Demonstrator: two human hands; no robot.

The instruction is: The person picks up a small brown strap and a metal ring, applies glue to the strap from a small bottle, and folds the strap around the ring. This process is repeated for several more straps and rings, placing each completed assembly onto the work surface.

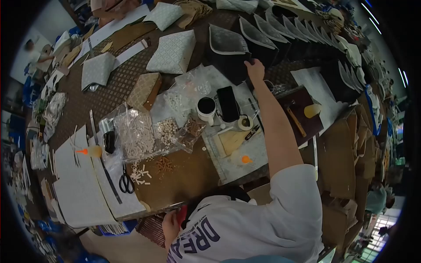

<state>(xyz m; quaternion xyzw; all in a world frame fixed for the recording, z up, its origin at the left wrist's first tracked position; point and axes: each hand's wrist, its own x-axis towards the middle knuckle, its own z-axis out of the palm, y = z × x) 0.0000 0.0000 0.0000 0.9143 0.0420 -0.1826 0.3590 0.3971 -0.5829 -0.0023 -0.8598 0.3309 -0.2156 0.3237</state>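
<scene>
The right hand (255,71) pinches the pouch (228,59) by its edge at the row (283,33)'s left end, likely for easy reach, while whether the left hand (170,225), beside the table (193,175), holds anything, I cannot tell.

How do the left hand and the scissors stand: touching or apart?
Apart: the head view shows the scissors lying on the table, the left hand off its near edge, a visible gap between them.
</scene>
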